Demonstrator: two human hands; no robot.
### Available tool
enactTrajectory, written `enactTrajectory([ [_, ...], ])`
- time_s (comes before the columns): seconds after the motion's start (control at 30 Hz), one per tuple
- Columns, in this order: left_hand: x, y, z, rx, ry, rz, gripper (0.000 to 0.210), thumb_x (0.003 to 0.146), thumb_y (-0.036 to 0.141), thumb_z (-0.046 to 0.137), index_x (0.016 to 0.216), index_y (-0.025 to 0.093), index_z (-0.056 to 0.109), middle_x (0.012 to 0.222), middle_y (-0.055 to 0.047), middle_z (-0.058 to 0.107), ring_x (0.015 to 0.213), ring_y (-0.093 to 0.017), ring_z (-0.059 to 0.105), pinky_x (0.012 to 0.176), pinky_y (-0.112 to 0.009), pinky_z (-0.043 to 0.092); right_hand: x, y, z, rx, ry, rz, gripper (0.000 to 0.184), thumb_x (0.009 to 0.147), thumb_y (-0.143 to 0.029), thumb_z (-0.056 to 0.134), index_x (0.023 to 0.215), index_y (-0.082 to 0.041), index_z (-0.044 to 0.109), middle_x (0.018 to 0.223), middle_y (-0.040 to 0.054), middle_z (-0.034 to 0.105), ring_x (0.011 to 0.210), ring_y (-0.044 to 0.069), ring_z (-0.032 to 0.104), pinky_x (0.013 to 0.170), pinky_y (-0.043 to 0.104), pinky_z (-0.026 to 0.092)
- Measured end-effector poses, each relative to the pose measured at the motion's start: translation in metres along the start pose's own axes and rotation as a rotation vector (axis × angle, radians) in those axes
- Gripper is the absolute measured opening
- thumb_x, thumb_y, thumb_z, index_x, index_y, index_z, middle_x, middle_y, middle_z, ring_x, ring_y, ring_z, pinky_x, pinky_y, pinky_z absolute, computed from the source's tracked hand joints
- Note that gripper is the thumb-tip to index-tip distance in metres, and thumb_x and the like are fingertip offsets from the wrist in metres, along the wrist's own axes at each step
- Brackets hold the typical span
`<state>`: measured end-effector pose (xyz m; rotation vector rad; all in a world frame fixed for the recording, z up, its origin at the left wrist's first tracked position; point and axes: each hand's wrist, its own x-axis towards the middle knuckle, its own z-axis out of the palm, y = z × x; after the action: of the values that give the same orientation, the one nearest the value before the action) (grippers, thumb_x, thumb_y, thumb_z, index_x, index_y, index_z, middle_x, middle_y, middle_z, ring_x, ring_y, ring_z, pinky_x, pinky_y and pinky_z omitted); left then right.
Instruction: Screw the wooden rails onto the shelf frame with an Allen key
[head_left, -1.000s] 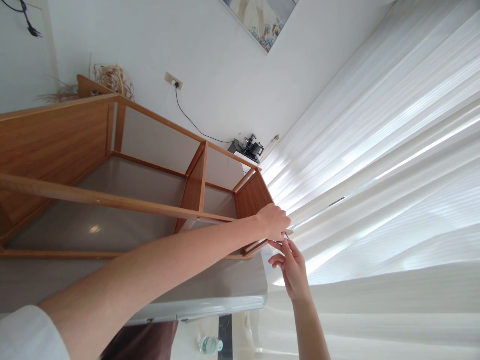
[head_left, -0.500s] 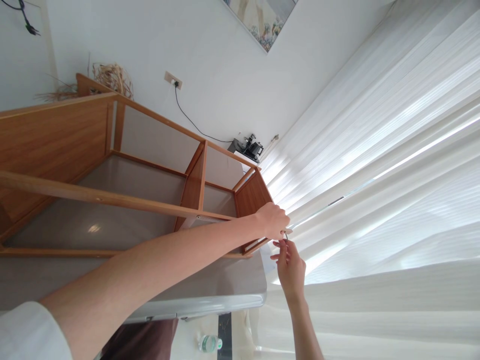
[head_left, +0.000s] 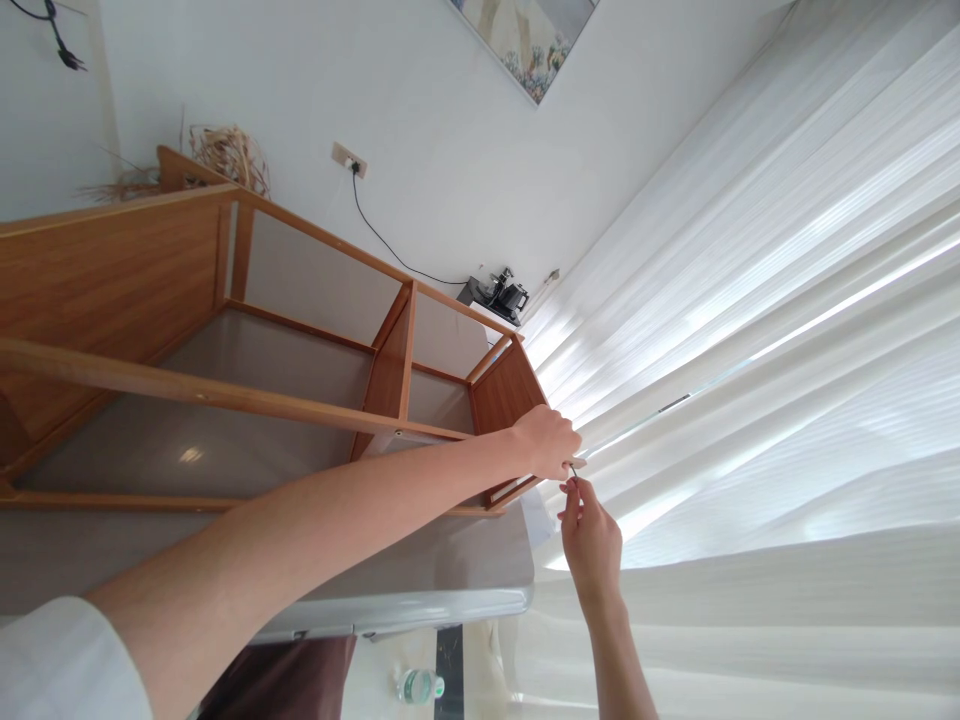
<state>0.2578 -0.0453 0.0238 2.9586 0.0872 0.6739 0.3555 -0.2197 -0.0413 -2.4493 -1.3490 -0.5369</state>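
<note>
A wooden shelf frame (head_left: 300, 402) with side panels and a middle divider lies across the grey table (head_left: 420, 550). My left arm reaches over it, and my left hand (head_left: 546, 442) is closed around its far right corner. A pale wooden tip (head_left: 577, 463) sticks out beside those fingers. Just below, my right hand (head_left: 592, 540) pinches a thin dark rod (head_left: 575, 474), like a hex key, between thumb and fingers. The rod's upper end meets the wood by my left hand; the exact contact is too small to make out.
White curtains (head_left: 750, 400) hang close on the right. Behind the frame are a black kettle (head_left: 513, 299), a wall socket (head_left: 349, 159) with a cord, and dried stalks (head_left: 229, 160). A plastic bottle (head_left: 417, 686) is on the floor below the table edge.
My right hand has shifted slightly right and turned, and the rod now points at a different angle. My left hand keeps its place on the corner.
</note>
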Motion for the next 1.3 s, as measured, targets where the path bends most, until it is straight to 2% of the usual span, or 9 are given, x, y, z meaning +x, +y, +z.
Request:
enactTrajectory([
  [0.07, 0.0, 0.0, 0.0, 0.0, -0.001, 0.0, 0.025, 0.08, 0.035, 0.06, 0.085, 0.014, 0.073, 0.083, -0.012, 0.072, 0.078, -0.028, 0.069, 0.062, -0.035, 0.05, 0.0, 0.002, -0.001, -0.158, 0.059, -0.057, 0.036, 0.102, -0.038, 0.028, 0.106, -0.022, 0.061, 0.08, 0.0032, 0.072, 0.055, 0.016, 0.061, 0.049, 0.025, 0.027],
  [0.17, -0.001, 0.0, -0.001, 0.0, 0.001, -0.001, 0.025, 0.08, 0.035, 0.06, 0.086, 0.014, 0.073, 0.083, -0.012, 0.072, 0.079, -0.028, 0.069, 0.062, -0.036, 0.05, 0.0, 0.007, -0.001, -0.335, 0.144, -0.136, 0.035, 0.102, -0.028, 0.03, 0.109, -0.022, 0.063, 0.081, 0.003, 0.071, 0.046, 0.011, 0.051, 0.047, 0.026, 0.02],
  [0.3, 0.0, 0.0, -0.001, -0.001, 0.001, -0.001, 0.026, 0.08, 0.034, 0.059, 0.087, 0.014, 0.073, 0.084, -0.012, 0.073, 0.08, -0.029, 0.069, 0.062, -0.036, 0.05, 0.001, 0.009, -0.003, -0.378, 0.162, -0.146, 0.034, 0.101, -0.023, 0.031, 0.111, -0.022, 0.064, 0.086, 0.0032, 0.072, 0.044, 0.009, 0.049, 0.047, 0.026, 0.02],
  [0.4, 0.0, 0.0, -0.001, -0.004, -0.003, -0.003, 0.025, 0.08, 0.034, 0.06, 0.087, 0.014, 0.073, 0.084, -0.012, 0.073, 0.081, -0.029, 0.069, 0.062, -0.036, 0.05, 0.003, 0.002, -0.006, -0.126, 0.051, -0.049, 0.032, 0.101, -0.033, 0.032, 0.107, -0.023, 0.062, 0.09, 0.0032, 0.073, 0.05, 0.011, 0.058, 0.048, 0.025, 0.028],
  [0.57, 0.0, 0.0, -0.001, -0.019, -0.016, -0.007, 0.024, 0.08, 0.036, 0.062, 0.084, 0.015, 0.073, 0.082, -0.01, 0.072, 0.079, -0.027, 0.069, 0.062, -0.034, 0.049, 0.006, -0.017, -0.008, 0.622, -0.205, 0.232, 0.037, 0.096, -0.055, 0.042, 0.101, -0.023, 0.059, 0.1, 0.0048, 0.074, 0.058, 0.014, 0.068, 0.052, 0.025, 0.046],
  [0.67, 0.0, 0.0, -0.001, -0.023, -0.016, -0.012, 0.023, 0.08, 0.035, 0.063, 0.083, 0.015, 0.073, 0.082, -0.011, 0.073, 0.079, -0.027, 0.069, 0.063, -0.033, 0.049, 0.006, -0.025, -0.008, 0.973, -0.258, 0.358, 0.042, 0.09, -0.06, 0.052, 0.1, -0.02, 0.059, 0.102, 0.0095, 0.074, 0.056, 0.015, 0.068, 0.049, 0.026, 0.048],
  [0.77, 0.001, 0.001, -0.002, -0.024, -0.015, -0.016, 0.022, 0.079, 0.033, 0.063, 0.083, 0.014, 0.072, 0.083, -0.011, 0.073, 0.08, -0.026, 0.069, 0.063, -0.033, 0.049, 0.006, -0.029, -0.007, 1.112, -0.244, 0.42, 0.043, 0.088, -0.059, 0.058, 0.103, -0.019, 0.061, 0.106, 0.0117, 0.073, 0.053, 0.014, 0.066, 0.049, 0.025, 0.048],
  [1.03, 0.001, 0.0, -0.001, -0.023, -0.01, -0.012, 0.022, 0.079, 0.034, 0.062, 0.083, 0.015, 0.073, 0.08, -0.01, 0.072, 0.077, -0.028, 0.069, 0.06, -0.034, 0.049, -0.001, -0.031, -0.003, 0.798, -0.145, 0.341, 0.043, 0.092, -0.061, 0.048, 0.095, -0.02, 0.059, 0.098, 0.0078, 0.075, 0.057, 0.017, 0.07, 0.05, 0.027, 0.052],
  [1.3, 0.0, 0.0, -0.002, -0.02, -0.01, -0.006, 0.022, 0.079, 0.032, 0.061, 0.084, 0.014, 0.073, 0.081, -0.011, 0.072, 0.079, -0.027, 0.069, 0.062, -0.033, 0.049, -0.002, -0.011, 0.003, 0.337, -0.037, 0.135, 0.033, 0.099, -0.052, 0.034, 0.099, -0.024, 0.053, 0.1, 0.0006, 0.072, 0.061, 0.013, 0.069, 0.058, 0.024, 0.047],
])
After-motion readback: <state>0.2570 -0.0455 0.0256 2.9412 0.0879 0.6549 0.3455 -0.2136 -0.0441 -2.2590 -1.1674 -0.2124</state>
